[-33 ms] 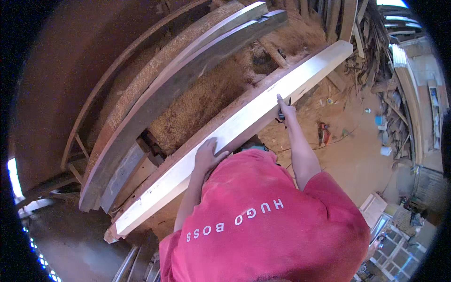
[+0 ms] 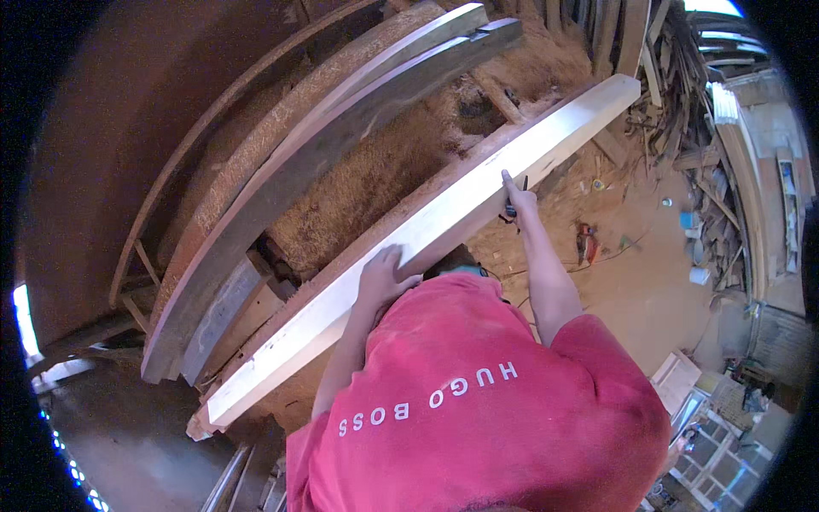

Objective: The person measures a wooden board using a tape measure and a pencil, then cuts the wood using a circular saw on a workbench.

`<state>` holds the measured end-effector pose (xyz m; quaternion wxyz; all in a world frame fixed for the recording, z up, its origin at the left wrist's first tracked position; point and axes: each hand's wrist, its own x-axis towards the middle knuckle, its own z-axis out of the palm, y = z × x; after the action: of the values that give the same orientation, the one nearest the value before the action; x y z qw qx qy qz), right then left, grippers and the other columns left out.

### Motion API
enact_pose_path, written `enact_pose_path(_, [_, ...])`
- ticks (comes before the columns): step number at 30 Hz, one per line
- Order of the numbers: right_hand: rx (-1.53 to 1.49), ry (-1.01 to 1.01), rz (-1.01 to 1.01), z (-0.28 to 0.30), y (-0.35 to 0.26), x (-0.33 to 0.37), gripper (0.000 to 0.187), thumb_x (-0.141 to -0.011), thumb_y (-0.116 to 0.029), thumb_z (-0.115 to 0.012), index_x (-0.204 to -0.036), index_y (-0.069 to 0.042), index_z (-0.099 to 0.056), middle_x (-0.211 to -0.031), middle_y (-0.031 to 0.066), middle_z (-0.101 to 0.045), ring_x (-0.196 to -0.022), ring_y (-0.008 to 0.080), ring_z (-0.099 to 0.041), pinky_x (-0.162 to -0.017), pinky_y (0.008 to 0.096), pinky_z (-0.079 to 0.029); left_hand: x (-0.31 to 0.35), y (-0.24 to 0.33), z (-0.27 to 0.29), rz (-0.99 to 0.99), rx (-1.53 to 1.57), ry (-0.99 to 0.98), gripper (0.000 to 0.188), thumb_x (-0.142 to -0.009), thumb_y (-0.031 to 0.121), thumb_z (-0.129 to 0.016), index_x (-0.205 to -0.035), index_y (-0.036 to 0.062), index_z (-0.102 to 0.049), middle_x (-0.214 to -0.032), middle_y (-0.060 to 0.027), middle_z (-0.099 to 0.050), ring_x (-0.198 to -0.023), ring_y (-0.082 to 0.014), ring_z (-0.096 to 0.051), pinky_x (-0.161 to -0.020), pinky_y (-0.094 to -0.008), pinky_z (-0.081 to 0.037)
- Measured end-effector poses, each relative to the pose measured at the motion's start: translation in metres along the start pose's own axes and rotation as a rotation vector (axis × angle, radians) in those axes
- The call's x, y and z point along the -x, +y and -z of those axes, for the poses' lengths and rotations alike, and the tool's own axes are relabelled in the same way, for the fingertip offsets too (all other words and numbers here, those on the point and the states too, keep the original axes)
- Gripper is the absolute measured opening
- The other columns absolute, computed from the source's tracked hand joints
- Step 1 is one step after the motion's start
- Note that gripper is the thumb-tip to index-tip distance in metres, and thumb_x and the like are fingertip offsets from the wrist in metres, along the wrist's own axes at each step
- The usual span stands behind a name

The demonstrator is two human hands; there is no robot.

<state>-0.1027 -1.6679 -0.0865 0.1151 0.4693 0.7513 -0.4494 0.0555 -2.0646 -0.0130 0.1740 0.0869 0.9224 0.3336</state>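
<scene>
Pale beam [image 2: 456, 206], against both hands [image 2: 380, 277] [image 2: 521, 202] (left atop)

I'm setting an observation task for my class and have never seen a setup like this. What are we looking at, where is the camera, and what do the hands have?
There is no machine here, just a person's two bare hands. The camera is a wide fisheye worn on the head, looking down, so straight edges bend and the red cloth shirt fills the lower part. A long, pale, squared wooden beam runs diagonally across the view. The left hand lies on it, holding nothing visible. The right hand, at its near side, appears to grip a small dark object, too small to identify. Beyond are large dark timbers and brown sawdust.
</scene>
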Motion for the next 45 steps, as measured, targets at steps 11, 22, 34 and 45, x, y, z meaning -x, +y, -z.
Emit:
enact_pose_path(11, [-0.319, -0.296, 0.251, -0.013, -0.078, 0.101, 0.038, -0.092, -0.038, -0.066, -0.109, -0.004, -0.068, -0.089, 0.0105, -0.075, -0.048, 0.0128, -0.062, -0.035, 0.0255, -0.036, -0.063, -0.024, 0.0, 0.117, -0.393, 0.061, 0.091, -0.061, 0.04, -0.088, -0.139, 0.0139, -0.048, -0.124, -0.0098, -0.058, -0.116, -0.0297, -0.059, -0.091, -0.0513, -0.048])
enact_pose_path(22, [-0.605, -0.464, -0.154, 0.069, 0.016, 0.088, 0.039, -0.095, -0.048, -0.056, -0.093, -0.01, -0.064, -0.075, 0.0051, -0.065, -0.06, 0.0193, -0.063, -0.041, 0.0273, -0.045, 0.014, -0.082, -0.004, 0.157, -0.301, 0.194, 0.087, -0.06, 0.035, -0.088, -0.137, 0.0167, -0.052, -0.127, -0.0106, -0.059, -0.119, -0.0309, -0.057, -0.098, -0.0513, -0.043])
enact_pose_path(34, [-0.481, -0.513, -0.046, 0.135, 0.123, -0.027, 0.032, -0.089, -0.046, -0.065, -0.077, -0.019, -0.053, -0.072, 0.0021, -0.061, -0.063, 0.0177, -0.061, -0.055, 0.0331, -0.05, 0.12, -0.093, 0.049, 0.411, -0.378, 0.162, 0.083, -0.065, 0.028, -0.085, -0.14, 0.0178, -0.052, -0.127, -0.0075, -0.061, -0.122, -0.0266, -0.057, -0.101, -0.0445, -0.043])
enact_pose_path(45, [-0.452, -0.584, -0.072, 0.12, 0.108, 0.004, 0.026, -0.09, -0.042, -0.068, -0.086, -0.019, -0.057, -0.08, 0.0004, -0.061, -0.067, 0.0205, -0.064, -0.059, 0.0309, -0.051, 0.102, -0.068, 0.037, 0.292, -0.264, 0.399, 0.084, -0.071, 0.025, -0.085, -0.145, 0.0126, -0.047, -0.134, -0.0164, -0.058, -0.127, -0.0391, -0.053, -0.11, -0.0506, -0.04])
